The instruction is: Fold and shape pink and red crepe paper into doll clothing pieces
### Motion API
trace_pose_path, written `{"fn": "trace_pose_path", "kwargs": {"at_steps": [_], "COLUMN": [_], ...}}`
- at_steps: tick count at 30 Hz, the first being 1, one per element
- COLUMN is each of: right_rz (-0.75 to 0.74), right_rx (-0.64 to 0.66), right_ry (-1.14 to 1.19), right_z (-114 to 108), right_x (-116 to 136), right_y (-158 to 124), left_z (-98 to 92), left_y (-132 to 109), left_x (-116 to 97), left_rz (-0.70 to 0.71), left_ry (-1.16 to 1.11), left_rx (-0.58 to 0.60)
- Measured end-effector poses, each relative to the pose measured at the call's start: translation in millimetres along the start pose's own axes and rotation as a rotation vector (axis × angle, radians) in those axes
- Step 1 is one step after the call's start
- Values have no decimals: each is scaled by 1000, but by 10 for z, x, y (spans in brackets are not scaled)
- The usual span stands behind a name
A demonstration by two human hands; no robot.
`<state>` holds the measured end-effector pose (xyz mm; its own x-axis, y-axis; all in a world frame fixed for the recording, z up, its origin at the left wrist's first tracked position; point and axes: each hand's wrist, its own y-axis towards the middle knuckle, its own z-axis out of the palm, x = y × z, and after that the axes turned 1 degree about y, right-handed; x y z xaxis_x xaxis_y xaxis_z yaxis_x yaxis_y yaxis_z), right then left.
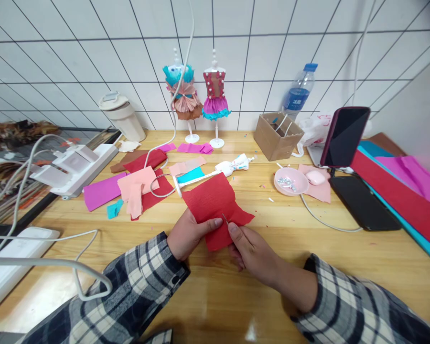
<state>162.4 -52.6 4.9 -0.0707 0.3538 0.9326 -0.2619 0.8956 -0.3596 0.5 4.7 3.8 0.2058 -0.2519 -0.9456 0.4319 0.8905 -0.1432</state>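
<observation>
My left hand [186, 234] pinches a piece of red crepe paper [211, 198], its thumb lying on top and the fingers hidden behind. The paper has an uneven edge with a pointed corner at the right. My right hand [254, 253] is closed at the paper's lower right. A thin, needle-like metal piece [225, 219] sticks out from between its thumb and finger, lying over the red paper. The rest of that piece is covered by my fingers. Just beyond the paper are a white glue tube [232, 165] and a hand-held fan-like white stick [197, 180].
Two small dress forms, one in teal and peach [184, 93] and one in red and magenta [215, 93], stand by the wall. Paper scraps [103, 190], a pink bead bowl [291, 181], cardboard box [277, 136], phones [365, 203], power strip [82, 167] and loose cables lie around.
</observation>
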Motion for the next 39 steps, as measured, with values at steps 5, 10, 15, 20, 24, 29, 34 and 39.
{"fn": "trace_pose_path", "kwargs": {"at_steps": [5, 10, 15, 20, 24, 29, 34, 39], "right_rz": [-3, -22, -30, 0, -14, 1, 13, 48], "right_rx": [-15, 2, 2, 15, 1, 18, -1, -14], "right_ry": [-60, -114, -124, -60, -30, -13, -16, -12], "right_z": [-16, -21, -19, -7, -5, -17, -13, -7], "right_x": [22, 11, 14, 8, -8, -2, 2, 37], "right_y": [8, -2, -8, -2, -2, 2, -3, -22], "left_z": [-22, 12, 37, -14, -30, -27, -35, -33], "left_y": [11, 5, 0, 6, 2, -6, -6, -3], "left_x": [21, -5, -9, 31, 28, 21, 30, 28], "left_rz": [-6, 11, 4, 33, 45, 32, 45, 74], "left_ry": [7, -31, -99, -18, -2, 36, 80, 140], "left_rx": [5, -23, -107, -121, -120, -108, -103, -102]}}
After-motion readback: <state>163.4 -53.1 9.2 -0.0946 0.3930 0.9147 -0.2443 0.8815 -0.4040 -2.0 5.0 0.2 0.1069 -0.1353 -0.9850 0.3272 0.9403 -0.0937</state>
